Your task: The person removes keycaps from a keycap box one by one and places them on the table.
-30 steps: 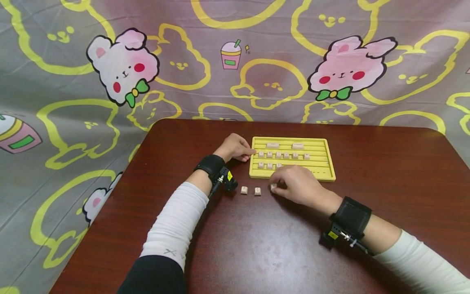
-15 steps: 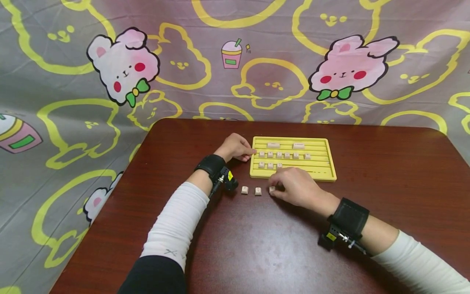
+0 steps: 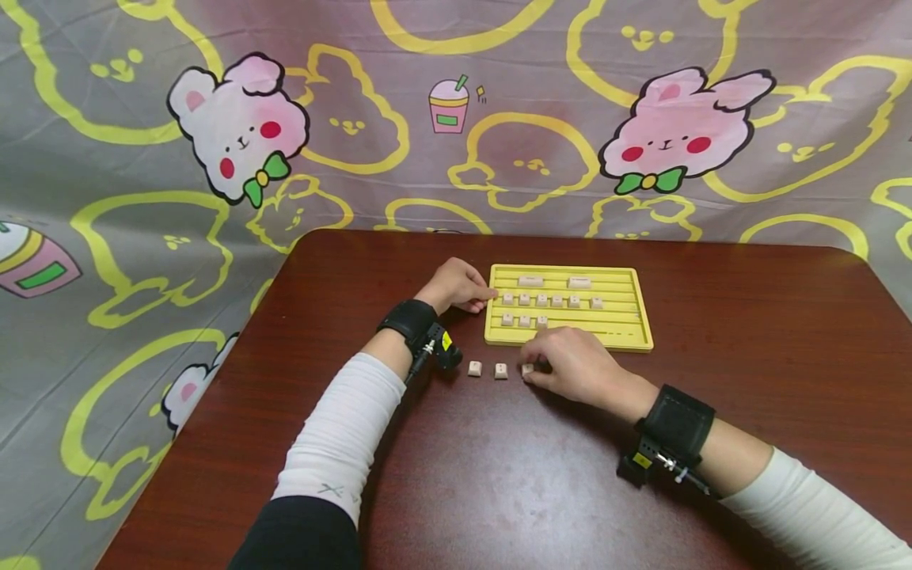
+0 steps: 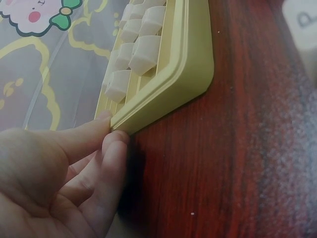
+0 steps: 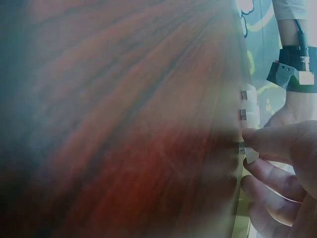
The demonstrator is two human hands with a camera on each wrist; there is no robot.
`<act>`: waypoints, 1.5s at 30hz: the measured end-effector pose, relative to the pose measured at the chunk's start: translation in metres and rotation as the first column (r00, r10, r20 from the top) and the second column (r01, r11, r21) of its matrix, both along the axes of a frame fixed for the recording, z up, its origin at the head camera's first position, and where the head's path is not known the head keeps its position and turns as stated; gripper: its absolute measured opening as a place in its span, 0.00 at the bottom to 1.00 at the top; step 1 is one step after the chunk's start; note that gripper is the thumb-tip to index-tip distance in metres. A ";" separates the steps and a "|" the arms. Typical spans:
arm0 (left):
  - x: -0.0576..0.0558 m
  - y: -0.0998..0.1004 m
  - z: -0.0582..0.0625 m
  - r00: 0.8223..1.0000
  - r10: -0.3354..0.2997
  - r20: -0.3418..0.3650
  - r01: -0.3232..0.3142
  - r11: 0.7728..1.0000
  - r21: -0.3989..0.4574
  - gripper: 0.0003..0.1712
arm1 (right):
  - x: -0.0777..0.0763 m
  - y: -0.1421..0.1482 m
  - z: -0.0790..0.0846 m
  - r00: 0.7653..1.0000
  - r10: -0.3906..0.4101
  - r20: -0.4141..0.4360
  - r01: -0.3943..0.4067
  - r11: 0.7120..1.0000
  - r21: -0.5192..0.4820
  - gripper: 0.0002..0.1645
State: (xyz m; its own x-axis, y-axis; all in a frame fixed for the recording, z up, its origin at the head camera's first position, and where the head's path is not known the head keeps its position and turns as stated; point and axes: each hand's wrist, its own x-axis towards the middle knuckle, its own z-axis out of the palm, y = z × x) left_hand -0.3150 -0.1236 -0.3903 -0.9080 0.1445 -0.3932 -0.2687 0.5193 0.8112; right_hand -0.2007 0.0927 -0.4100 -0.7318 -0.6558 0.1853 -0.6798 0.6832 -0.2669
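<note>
Lying flat on a red-brown table (image 3: 456,467), a shallow yellow tray (image 3: 621,293) is seen towards the far edge, ridged from side to side. Its left edge is pinched by the left hand (image 3: 456,285), with the thumb laid on the rim and a finger held against the side, as is shown close up in the left wrist view.

Just in front of the tray, a small pale keycap (image 3: 527,370) is held between the thumb and fingers of the right hand (image 3: 573,360), so that hand is kept narrow; the keycap is partly covered by the fingers. To its left, two loose keycaps (image 3: 501,370) are lined up on the table, set apart from each other.

Within the tray, two wide keycaps (image 3: 530,281) are placed in the back row, six small keycaps (image 3: 541,300) in the row below, and three front-row keycaps (image 3: 524,321) can be counted at the left, the third close to the right hand. Black wristbands (image 3: 680,423) are worn with white sleeves (image 3: 342,435). Behind the table, a grey cloth (image 3: 420,182) is printed with rabbits and yellow outlines.
</note>
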 end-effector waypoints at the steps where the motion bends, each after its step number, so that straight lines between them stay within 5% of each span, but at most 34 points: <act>1: 0.000 0.000 0.000 1.000 0.000 -0.001 0.000 1.000 -0.001 0.10 | 0.000 0.000 0.000 1.000 -0.001 0.000 0.001 1.000 0.000 0.05; 45: -0.001 0.000 -0.001 1.000 0.002 0.008 -0.002 1.000 0.007 0.09 | 0.000 -0.007 0.000 1.000 0.007 0.024 -0.007 1.000 -0.001 0.06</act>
